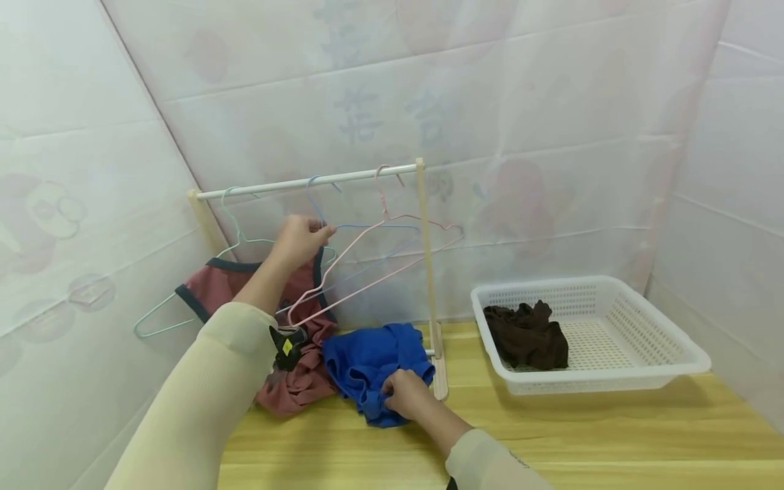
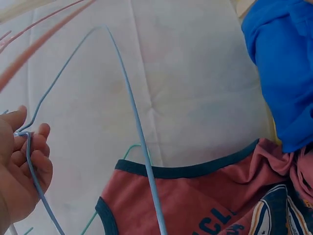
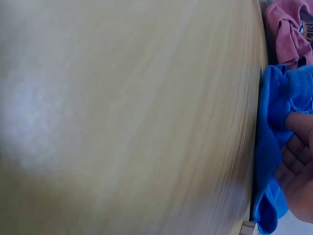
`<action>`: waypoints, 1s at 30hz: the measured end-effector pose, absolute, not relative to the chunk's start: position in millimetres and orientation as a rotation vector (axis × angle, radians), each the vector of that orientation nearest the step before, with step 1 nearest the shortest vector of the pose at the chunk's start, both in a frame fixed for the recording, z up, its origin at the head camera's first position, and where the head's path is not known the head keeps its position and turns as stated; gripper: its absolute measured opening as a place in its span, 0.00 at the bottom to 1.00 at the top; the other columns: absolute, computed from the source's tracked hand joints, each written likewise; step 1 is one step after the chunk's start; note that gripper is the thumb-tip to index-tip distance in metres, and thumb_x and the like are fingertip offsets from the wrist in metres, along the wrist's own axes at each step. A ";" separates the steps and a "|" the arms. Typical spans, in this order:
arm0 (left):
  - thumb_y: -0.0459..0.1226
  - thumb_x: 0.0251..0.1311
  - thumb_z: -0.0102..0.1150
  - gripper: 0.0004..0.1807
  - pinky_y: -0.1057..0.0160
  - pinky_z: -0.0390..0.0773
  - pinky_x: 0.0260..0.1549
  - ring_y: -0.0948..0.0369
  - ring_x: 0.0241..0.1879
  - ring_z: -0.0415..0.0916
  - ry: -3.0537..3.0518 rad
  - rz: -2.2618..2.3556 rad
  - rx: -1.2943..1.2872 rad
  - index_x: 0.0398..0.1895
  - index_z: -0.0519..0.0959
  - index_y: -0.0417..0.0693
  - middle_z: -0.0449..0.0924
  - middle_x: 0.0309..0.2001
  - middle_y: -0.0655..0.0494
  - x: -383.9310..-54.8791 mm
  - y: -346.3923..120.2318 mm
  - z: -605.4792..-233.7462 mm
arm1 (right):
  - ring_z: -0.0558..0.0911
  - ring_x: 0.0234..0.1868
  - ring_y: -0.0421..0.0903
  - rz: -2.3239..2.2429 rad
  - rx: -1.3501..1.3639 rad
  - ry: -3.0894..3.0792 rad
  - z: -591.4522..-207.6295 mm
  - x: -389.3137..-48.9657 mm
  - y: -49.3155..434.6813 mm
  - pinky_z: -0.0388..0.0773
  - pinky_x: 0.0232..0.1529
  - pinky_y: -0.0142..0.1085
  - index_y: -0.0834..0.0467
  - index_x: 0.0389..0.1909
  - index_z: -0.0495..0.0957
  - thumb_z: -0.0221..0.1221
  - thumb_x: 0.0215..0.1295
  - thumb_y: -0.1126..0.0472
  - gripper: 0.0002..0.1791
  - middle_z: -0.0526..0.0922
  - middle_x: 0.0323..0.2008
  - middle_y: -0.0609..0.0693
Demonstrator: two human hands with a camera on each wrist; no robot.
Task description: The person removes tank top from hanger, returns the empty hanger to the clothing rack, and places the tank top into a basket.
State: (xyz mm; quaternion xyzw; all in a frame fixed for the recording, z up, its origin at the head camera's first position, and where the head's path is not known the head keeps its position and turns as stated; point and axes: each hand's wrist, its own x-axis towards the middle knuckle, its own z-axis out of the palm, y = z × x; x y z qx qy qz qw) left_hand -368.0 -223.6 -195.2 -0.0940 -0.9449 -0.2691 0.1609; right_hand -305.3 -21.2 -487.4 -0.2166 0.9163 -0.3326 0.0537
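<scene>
Left hand [image 1: 301, 239] raised, fingers pinching blue hanger [image 2: 140, 133]; right hand [image 1: 407, 395] low, nearer, fingers clamped on rumpled blue garment [image 1: 375, 355].

Your right hand [image 3: 298, 181] at right edge, partly cut off; thumb and curled fingers grip blue cloth [image 3: 270, 139], bunched in folds. Pink garment [image 3: 285, 35] with dark print just above it in your view. Wood-grain tabletop [image 3: 132, 117] fills most of frame, brightest at left. Small wooden piece [image 3: 248, 228] near bottom.
</scene>
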 end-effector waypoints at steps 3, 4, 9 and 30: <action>0.51 0.70 0.53 0.24 0.51 0.80 0.43 0.48 0.46 0.82 -2.684 -0.760 -0.275 0.53 0.81 0.41 0.84 0.49 0.42 -367.6 -225.8 -198.1 | 0.83 0.46 0.49 -1.007 -0.675 2.789 -489.3 -307.8 -20.5 0.82 0.42 0.40 0.53 0.35 0.88 0.69 0.56 0.65 0.06 0.87 0.39 0.47; 0.51 0.70 0.53 0.25 0.49 0.80 0.46 0.47 0.49 0.82 -2.678 -0.752 -0.281 0.57 0.79 0.41 0.83 0.52 0.41 -367.7 -226.8 -199.3 | 0.83 0.46 0.50 -1.010 -0.675 2.788 -489.5 -308.6 -20.2 0.82 0.42 0.40 0.53 0.35 0.88 0.69 0.56 0.65 0.06 0.87 0.39 0.47; 0.50 0.69 0.55 0.32 0.45 0.70 0.62 0.44 0.65 0.70 -2.614 -0.611 -0.309 0.69 0.68 0.40 0.73 0.65 0.39 -367.6 -231.4 -208.4 | 0.83 0.45 0.49 -1.022 -0.674 2.789 -489.2 -312.2 -18.8 0.82 0.42 0.40 0.54 0.35 0.88 0.69 0.56 0.65 0.06 0.87 0.38 0.47; 0.63 0.53 0.64 0.53 0.41 0.49 0.72 0.46 0.77 0.43 -2.218 0.310 -0.737 0.76 0.56 0.47 0.48 0.77 0.41 -357.9 -217.3 -289.3 | 0.82 0.49 0.53 -1.054 -0.637 2.762 -487.0 -318.2 -11.0 0.81 0.45 0.44 0.55 0.37 0.87 0.67 0.58 0.66 0.06 0.87 0.42 0.50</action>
